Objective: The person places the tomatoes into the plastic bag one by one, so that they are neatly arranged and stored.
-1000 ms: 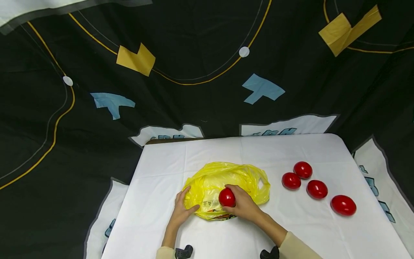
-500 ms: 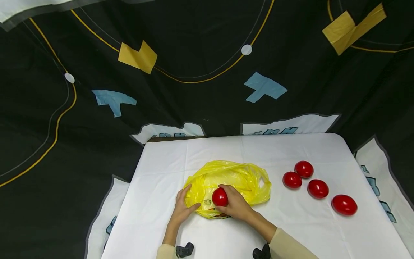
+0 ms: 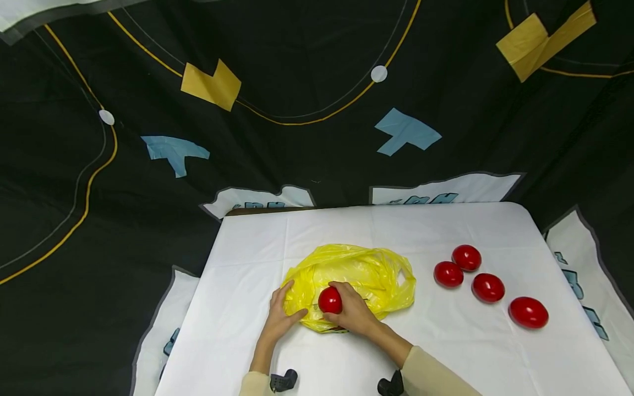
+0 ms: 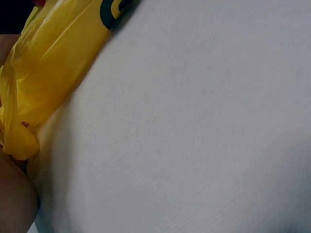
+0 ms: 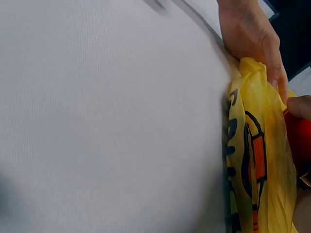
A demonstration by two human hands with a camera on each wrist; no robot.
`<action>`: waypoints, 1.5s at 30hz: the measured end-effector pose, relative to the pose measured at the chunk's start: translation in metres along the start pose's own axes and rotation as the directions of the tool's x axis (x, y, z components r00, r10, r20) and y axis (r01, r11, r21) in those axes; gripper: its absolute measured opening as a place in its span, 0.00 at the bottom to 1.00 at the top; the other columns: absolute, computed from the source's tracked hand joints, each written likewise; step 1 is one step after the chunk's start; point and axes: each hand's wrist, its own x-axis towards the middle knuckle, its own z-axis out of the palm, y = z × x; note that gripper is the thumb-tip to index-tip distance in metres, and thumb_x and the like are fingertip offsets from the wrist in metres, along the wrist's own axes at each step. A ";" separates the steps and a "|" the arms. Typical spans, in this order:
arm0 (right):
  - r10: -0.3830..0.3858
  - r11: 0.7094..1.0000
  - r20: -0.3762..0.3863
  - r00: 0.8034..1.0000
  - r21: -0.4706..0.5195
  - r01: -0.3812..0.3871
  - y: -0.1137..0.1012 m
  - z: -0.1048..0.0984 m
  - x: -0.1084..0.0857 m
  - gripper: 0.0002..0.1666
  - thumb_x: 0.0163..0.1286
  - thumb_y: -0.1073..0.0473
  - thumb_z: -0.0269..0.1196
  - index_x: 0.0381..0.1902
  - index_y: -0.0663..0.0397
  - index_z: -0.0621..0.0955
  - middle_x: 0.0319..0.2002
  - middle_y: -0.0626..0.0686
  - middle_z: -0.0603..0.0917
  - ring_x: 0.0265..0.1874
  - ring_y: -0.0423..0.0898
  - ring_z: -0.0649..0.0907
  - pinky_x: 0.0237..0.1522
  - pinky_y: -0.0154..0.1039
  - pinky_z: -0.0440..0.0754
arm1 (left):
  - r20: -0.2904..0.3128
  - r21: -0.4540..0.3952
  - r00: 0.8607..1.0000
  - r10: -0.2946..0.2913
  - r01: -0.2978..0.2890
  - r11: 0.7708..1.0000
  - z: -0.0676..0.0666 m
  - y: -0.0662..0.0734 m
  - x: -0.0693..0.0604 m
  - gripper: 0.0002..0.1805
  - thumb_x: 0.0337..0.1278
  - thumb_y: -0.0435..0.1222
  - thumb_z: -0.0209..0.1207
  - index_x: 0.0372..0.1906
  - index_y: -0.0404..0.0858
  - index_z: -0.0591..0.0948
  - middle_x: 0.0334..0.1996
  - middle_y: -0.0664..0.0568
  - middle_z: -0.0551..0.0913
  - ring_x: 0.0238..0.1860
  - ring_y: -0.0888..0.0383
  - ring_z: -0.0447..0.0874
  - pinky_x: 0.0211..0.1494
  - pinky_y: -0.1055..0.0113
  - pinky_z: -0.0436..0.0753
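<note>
A crumpled yellow plastic bag (image 3: 342,264) lies on the white-covered table, its printed side visible in the right wrist view. My left hand (image 3: 278,320) holds the bag's left end, thumb and index finger spread at its edge. Over the front part of the bag, my right hand (image 3: 355,313) grips a shiny red rounded object (image 3: 329,300) between thumb and fingers. Part of that red object (image 5: 299,138) shows behind the bag's edge in the right wrist view. The left wrist view has the bag (image 4: 58,63) at its upper left; most of the left hand's fingers are hidden there.
Several more red rounded objects lie on the table (image 3: 416,335) right of the bag, including one farthest right (image 3: 528,313). Two small black objects are near the wrists at the front, one by the left sleeve (image 3: 284,380). A black patterned cloth (image 3: 297,159) hangs behind.
The right hand has moved left with the red object, bringing it over the bag closer to the left hand. The left hand has stayed nearly still at the bag's left end.
</note>
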 end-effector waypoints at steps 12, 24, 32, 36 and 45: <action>-0.017 1.000 0.010 1.000 0.005 0.017 -0.006 0.012 0.006 0.43 0.54 0.48 0.70 0.63 0.57 0.67 0.54 0.55 0.73 0.50 0.51 0.78 0.48 0.47 0.80 | -0.002 0.006 1.000 0.013 -0.013 1.000 0.001 -0.001 0.003 0.47 0.40 0.44 0.71 0.70 0.48 0.62 0.65 0.42 0.58 0.68 0.40 0.53 0.65 0.34 0.55; -0.030 0.999 0.002 1.000 -0.018 0.030 -0.010 0.023 0.011 0.43 0.54 0.48 0.71 0.63 0.58 0.67 0.53 0.55 0.73 0.51 0.49 0.77 0.51 0.47 0.79 | -0.006 0.014 1.000 0.010 -0.009 1.000 0.002 0.000 0.005 0.47 0.39 0.39 0.70 0.70 0.49 0.63 0.65 0.43 0.59 0.67 0.42 0.54 0.64 0.35 0.56; -0.046 0.999 0.008 0.999 -0.025 0.046 -0.010 0.031 0.009 0.43 0.54 0.49 0.71 0.63 0.59 0.67 0.52 0.56 0.73 0.49 0.49 0.78 0.50 0.45 0.79 | -0.015 0.010 1.000 -0.012 0.012 1.000 0.001 -0.002 0.003 0.46 0.37 0.35 0.68 0.69 0.50 0.64 0.65 0.44 0.59 0.67 0.42 0.55 0.64 0.34 0.56; -0.067 0.996 -0.006 0.998 -0.051 0.067 -0.006 0.036 0.008 0.43 0.53 0.48 0.72 0.62 0.60 0.67 0.51 0.56 0.73 0.49 0.49 0.78 0.49 0.45 0.80 | -0.013 0.010 1.000 -0.001 0.001 1.000 0.002 -0.002 0.001 0.46 0.36 0.33 0.67 0.69 0.49 0.64 0.64 0.43 0.59 0.67 0.42 0.55 0.64 0.34 0.56; -0.081 0.996 -0.011 0.997 -0.049 0.080 -0.001 0.041 0.007 0.44 0.54 0.48 0.71 0.63 0.60 0.67 0.55 0.56 0.73 0.52 0.49 0.76 0.53 0.45 0.77 | -0.008 -0.003 0.999 0.032 -0.032 0.999 0.001 -0.002 0.001 0.46 0.37 0.32 0.68 0.69 0.46 0.64 0.64 0.41 0.59 0.67 0.39 0.54 0.63 0.32 0.55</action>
